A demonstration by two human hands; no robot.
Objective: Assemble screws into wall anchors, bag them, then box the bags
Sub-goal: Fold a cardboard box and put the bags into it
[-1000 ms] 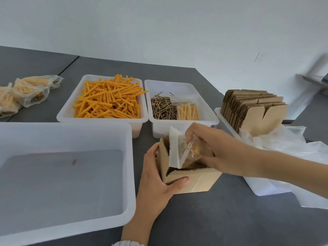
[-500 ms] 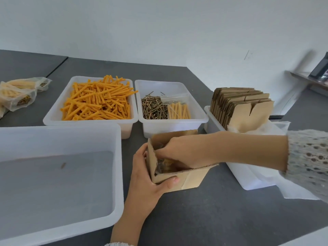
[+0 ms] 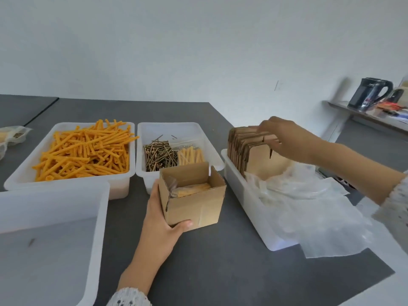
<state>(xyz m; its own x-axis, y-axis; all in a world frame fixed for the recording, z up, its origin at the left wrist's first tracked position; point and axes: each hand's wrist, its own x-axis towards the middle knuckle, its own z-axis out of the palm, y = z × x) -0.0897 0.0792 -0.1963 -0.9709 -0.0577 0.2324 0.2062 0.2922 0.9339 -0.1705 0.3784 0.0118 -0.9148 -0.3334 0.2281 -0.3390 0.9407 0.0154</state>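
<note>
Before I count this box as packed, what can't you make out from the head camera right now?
- Cardboard box: bag count, walls hide its lower part.
- Left hand: fingers behind the box.
- Right hand: fingertips buried among flat cartons, grip unclear.
- Filled bags: cut by left edge.

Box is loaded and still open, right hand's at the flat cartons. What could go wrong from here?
1. The open box is steadied only by the left hand, with its flaps up; a nudge could tip it and spill the bag inside.
2. The right hand reaches into the tightly packed flat cartons; pulling one may drag out its neighbours.
3. The loose plastic bags spill over the tray edge under the right forearm, so a sleeve could sweep them off.
</note>
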